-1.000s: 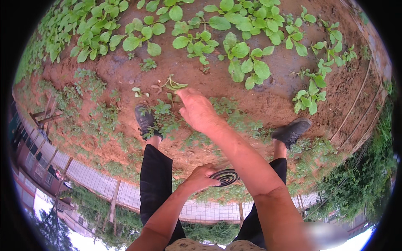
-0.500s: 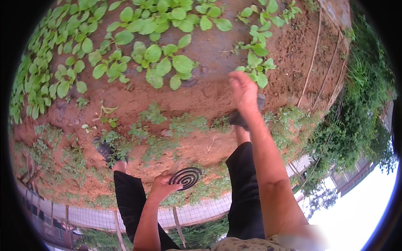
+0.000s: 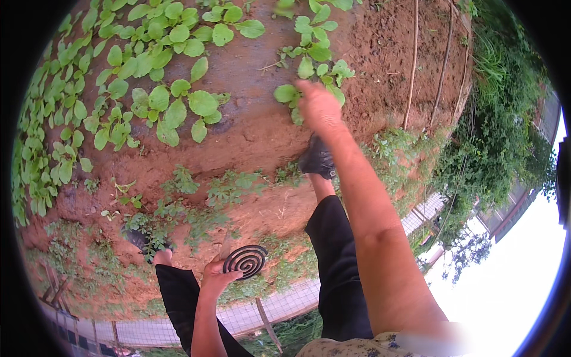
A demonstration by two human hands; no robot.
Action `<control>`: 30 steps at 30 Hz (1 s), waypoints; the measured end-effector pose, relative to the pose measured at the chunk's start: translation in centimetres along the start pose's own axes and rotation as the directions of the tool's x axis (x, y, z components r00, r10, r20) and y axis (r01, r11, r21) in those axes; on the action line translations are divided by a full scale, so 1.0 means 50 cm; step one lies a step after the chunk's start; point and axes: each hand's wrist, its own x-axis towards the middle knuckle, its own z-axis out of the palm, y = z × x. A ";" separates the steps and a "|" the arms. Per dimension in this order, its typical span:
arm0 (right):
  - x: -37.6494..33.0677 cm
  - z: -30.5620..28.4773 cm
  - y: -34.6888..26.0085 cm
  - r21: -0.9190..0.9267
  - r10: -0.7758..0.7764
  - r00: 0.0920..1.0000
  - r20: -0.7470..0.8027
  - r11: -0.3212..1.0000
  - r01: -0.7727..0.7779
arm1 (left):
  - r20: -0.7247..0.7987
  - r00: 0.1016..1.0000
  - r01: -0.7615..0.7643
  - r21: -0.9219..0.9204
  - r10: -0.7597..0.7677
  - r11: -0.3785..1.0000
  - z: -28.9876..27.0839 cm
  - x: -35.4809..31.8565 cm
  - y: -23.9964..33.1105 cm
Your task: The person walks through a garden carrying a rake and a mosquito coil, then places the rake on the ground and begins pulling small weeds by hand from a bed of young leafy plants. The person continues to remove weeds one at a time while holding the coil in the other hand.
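1. Hands well apart: left hand [image 3: 215, 279] low, left of centre; right hand [image 3: 322, 110] higher, farther right. Both forearms ran up from the lower edge.
2. Far left: broad-leaved plants [image 3: 59, 160] crowded the soil, well apart from both hands.
3. Left shoe [image 3: 137, 239] sat below those, partly hidden by low weeds.
4. Left arm near vertical, hand pinched closed on a black spiral coil [image 3: 245, 262]. Thumb lay across the coil's left side, other fingers behind it, mostly hidden. Coil stuck out right of the hand, held above the ground, flat face toward the camera.
5. Right shoe [image 3: 317, 157] was up and right of the coil, partly behind the right forearm.
6. Right arm reached out long, slanting up-left, back of hand to camera. Fingers looked partly curled, over a leafy plant [image 3: 286, 93] in view. Blurred; couldn't tell how far open, or whether they gripped or touched it.
7. Right side: long thin sticks [image 3: 414, 65] on reddish soil, green bush [image 3: 476, 154] beyond.
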 end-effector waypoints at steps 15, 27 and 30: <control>-0.296 -0.407 -0.412 0.903 -0.853 0.485 -0.194 0.038 0.428 | 0.025 0.999 0.029 0.152 -0.034 0.988 -0.005 0.009 -0.025; -0.231 -0.306 -0.264 0.926 -0.356 0.880 0.313 0.322 -0.199 | 0.022 0.997 0.068 0.027 -0.069 0.997 0.001 0.009 -0.001; -0.170 -0.162 -0.200 0.871 -0.168 0.948 0.271 0.463 -0.168 | 0.007 0.998 0.062 0.058 -0.062 0.996 -0.004 0.005 0.007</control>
